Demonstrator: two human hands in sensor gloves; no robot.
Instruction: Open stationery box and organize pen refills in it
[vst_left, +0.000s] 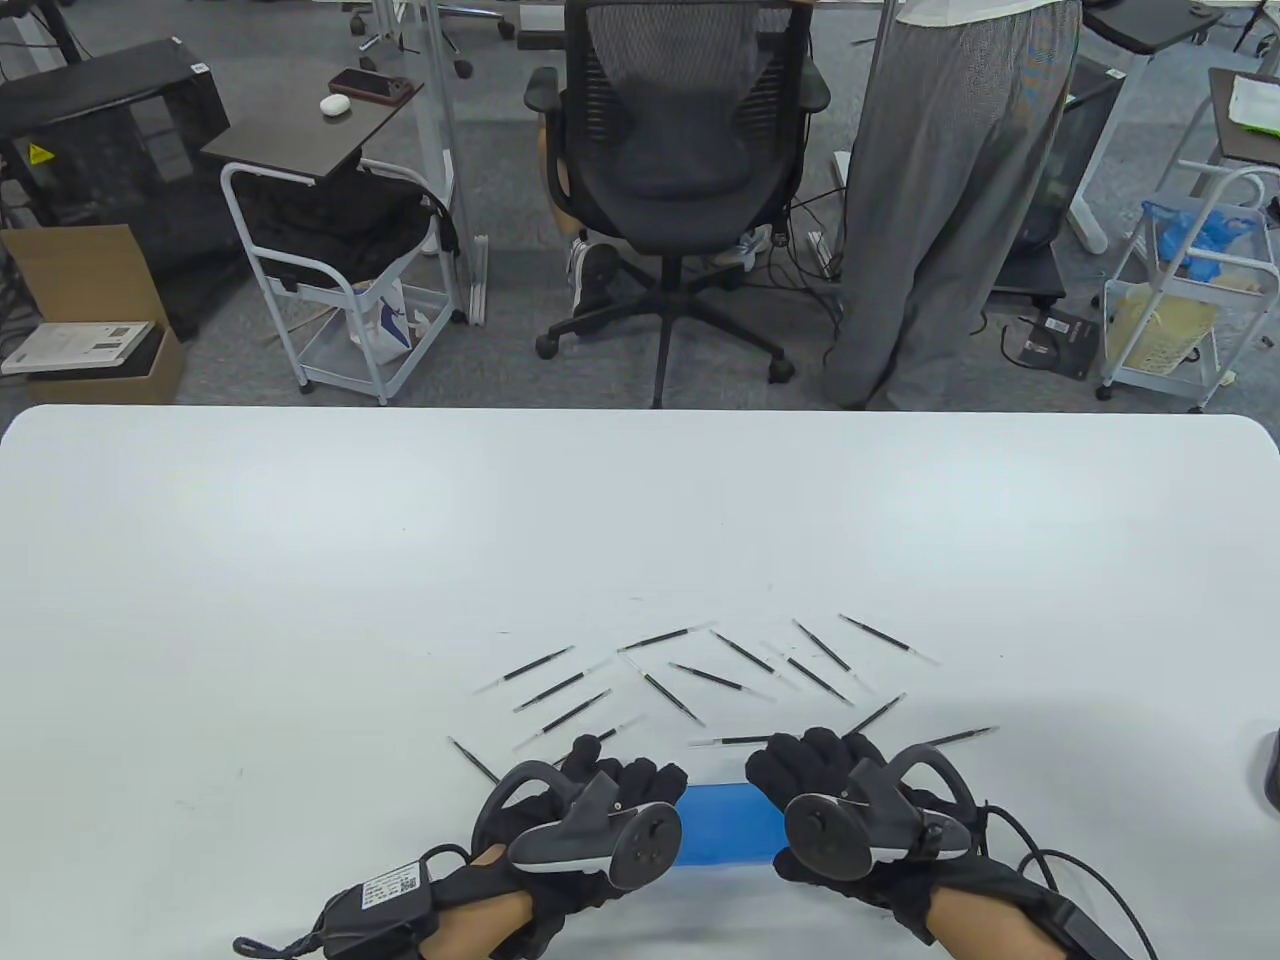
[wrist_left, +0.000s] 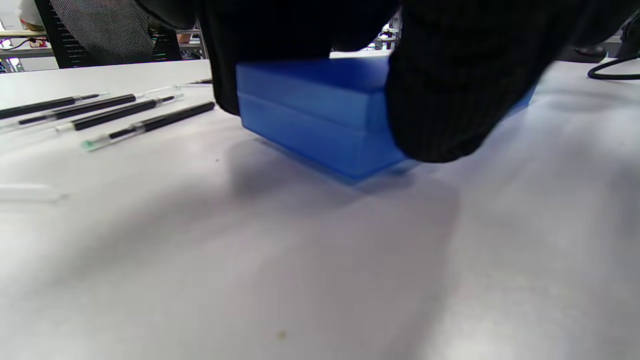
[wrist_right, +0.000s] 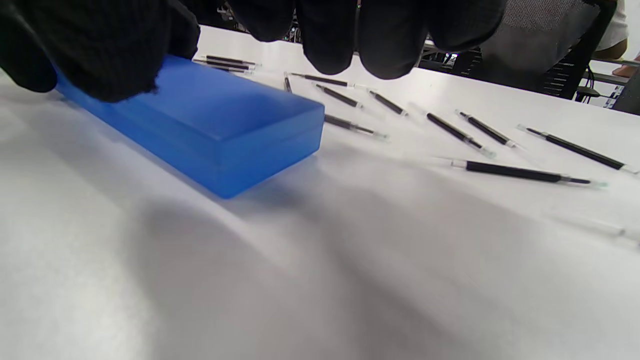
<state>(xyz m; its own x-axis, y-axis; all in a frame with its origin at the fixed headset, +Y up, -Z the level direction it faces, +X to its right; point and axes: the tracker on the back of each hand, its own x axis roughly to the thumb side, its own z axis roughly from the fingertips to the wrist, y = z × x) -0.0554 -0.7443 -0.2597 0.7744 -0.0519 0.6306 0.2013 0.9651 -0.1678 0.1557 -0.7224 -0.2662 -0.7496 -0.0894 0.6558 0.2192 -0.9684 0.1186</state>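
1. The blue stationery box (vst_left: 730, 822) lay shut, flat on the white table (vst_left: 300, 560) at the lower centre of the table view, near its bottom edge.
2. The left hand (vst_left: 590, 815) gripped its left end; the right hand (vst_left: 850, 810) held its right end, thumb on the lid.
3. Pen refills (vst_left: 700, 670) lay scattered just above it.
4. Bare tabletop spread to the left, to the right and above.

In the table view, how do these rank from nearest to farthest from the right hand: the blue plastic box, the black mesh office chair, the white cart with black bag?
1. Blue plastic box: beside the right hand.
2. Black mesh office chair: beyond the table, centre.
3. White cart with black bag: far left.
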